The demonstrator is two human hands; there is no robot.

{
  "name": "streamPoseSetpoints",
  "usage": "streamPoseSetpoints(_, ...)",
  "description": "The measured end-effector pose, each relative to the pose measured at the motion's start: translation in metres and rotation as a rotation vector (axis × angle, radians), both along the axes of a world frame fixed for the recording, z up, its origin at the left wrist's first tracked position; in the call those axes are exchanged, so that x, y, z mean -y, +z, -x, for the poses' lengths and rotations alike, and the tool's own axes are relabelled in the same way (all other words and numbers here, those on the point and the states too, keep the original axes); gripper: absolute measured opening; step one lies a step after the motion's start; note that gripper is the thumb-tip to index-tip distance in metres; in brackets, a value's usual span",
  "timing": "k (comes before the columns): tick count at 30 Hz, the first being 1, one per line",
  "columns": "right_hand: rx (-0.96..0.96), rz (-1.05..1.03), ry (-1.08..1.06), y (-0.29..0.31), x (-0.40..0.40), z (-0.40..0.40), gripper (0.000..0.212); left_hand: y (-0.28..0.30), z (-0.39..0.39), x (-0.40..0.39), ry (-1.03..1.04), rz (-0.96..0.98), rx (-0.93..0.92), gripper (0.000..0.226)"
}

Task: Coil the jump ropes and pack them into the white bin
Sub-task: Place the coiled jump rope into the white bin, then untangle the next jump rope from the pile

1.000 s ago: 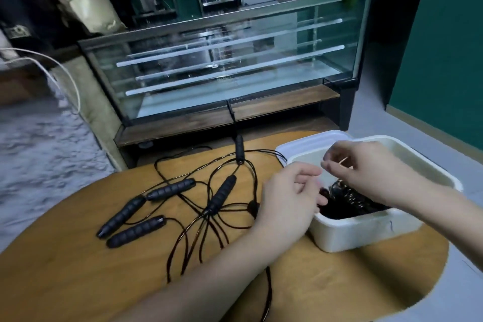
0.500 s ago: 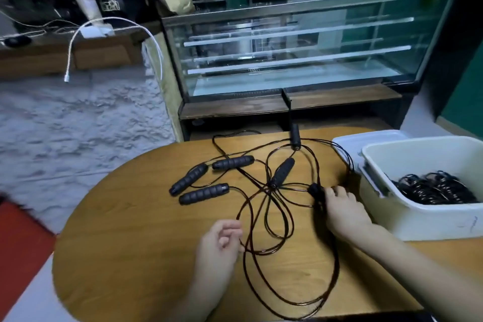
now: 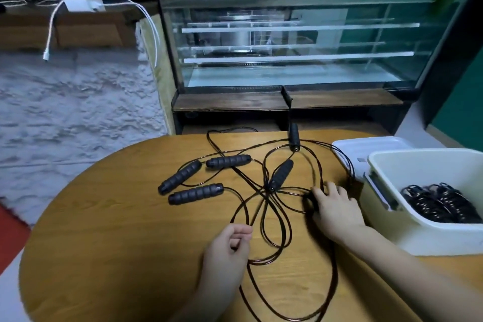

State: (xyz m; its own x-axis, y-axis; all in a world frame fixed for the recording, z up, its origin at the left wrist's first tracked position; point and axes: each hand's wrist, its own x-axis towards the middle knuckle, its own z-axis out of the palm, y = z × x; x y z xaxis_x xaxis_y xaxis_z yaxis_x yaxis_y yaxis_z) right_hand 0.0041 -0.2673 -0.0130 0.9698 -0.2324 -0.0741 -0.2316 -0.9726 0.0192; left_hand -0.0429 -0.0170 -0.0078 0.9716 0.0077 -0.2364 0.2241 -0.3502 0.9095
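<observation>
1. The right hand has left the white bin and now lies on the counter just left of it, fingers curled over a black handle at the edge of the tangle. Most of that handle is hidden under the hand, so the grasp looks begun but I cannot tell how firm it is.

2. The left hand has also come away from the bin and sits lower on the counter, fingers loosely curled and clutching nothing. A loop of cord passes right beside its fingertips.

3. Inside the bin lies a dark coiled rope, so one rope looks packed already. The bin's lid lies flat behind it.

4. The remaining jump ropes are spread across the counter as crossing loops, with five more handles in view: three grouped to the left, one in the middle and one at the far edge.

5. My reading: the person has moved from packing to starting the next rope. The loops overlap heavily, so lifting one handle could drag others along; the free hand will likely need to separate the cord before coiling.
</observation>
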Motion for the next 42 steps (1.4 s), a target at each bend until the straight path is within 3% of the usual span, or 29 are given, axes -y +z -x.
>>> streamPoseSetpoints(8,-0.120,0.123,-0.142,0.007,0.003,-0.034,0.040,-0.009,0.002,0.001,-0.033,0.004,0.004,0.025)
streamPoseSetpoints(12,-0.010,0.128,-0.109,0.015,0.006,-0.032,0.038,-0.007,0.008,-0.005,-0.020,0.020,0.035,0.027)
streamPoseSetpoints(17,0.241,-0.134,-0.032,0.038,0.000,-0.012,0.055,-0.003,0.020,-0.009,-0.005,0.048,0.090,0.027)
streamPoseSetpoints(22,0.438,-0.589,-0.025,0.064,-0.012,0.017,0.033,0.003,0.034,-0.008,-0.021,0.086,0.147,0.030)
streamPoseSetpoints(25,0.441,-0.390,-0.008,0.073,-0.019,0.020,0.034,0.008,0.036,-0.002,-0.058,0.092,0.193,0.029)
streamPoseSetpoints(28,0.302,-0.243,-0.055,0.072,-0.026,0.021,0.035,0.010,0.034,0.006,-0.111,0.063,0.216,0.025)
streamPoseSetpoints(31,0.149,-0.504,-0.130,0.061,-0.029,0.022,0.038,0.007,0.034,0.015,-0.145,0.003,0.244,0.028)
streamPoseSetpoints(36,0.077,-1.341,-0.306,0.048,-0.029,0.043,0.048,0.002,0.037,0.025,-0.105,0.024,0.270,0.030)
streamPoseSetpoints(39,0.152,-1.454,-0.217,0.049,-0.034,0.062,0.045,0.005,0.039,0.028,-0.071,0.052,0.268,0.020)
streamPoseSetpoints(41,0.171,-1.467,-0.141,0.055,-0.039,0.070,0.048,0.018,0.040,0.029,-0.066,0.172,0.214,0.010)
streamPoseSetpoints(42,0.154,-1.503,-0.100,0.058,-0.042,0.074,0.049,0.024,0.040,0.030,-0.106,0.266,0.170,0.018)
